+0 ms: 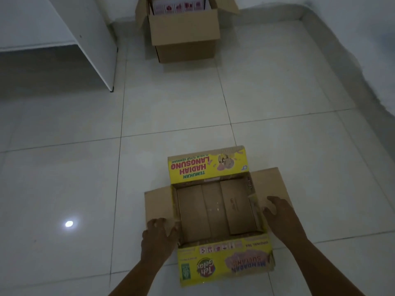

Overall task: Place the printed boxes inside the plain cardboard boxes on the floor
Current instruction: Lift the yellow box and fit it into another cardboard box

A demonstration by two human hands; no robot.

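A yellow printed box (218, 212) sits on the tiled floor right in front of me, top open and empty, brown side flaps spread flat to left and right. My left hand (158, 236) rests on the left flap, fingers curled and apart, thumb against the box's left wall. My right hand (277, 212) lies on the right flap with fingers spread, fingertips at the right wall. Neither hand closes around anything. Far ahead stands a plain cardboard box (186, 33) with its flaps up; a white printed box (177, 5) with red symbols shows inside it.
A white table (92, 39) stands at the far left, its side panel reaching the floor. The wall base (342, 50) runs along the right. A bright lamp reflection (69, 223) shines on the glossy tiles at my left.
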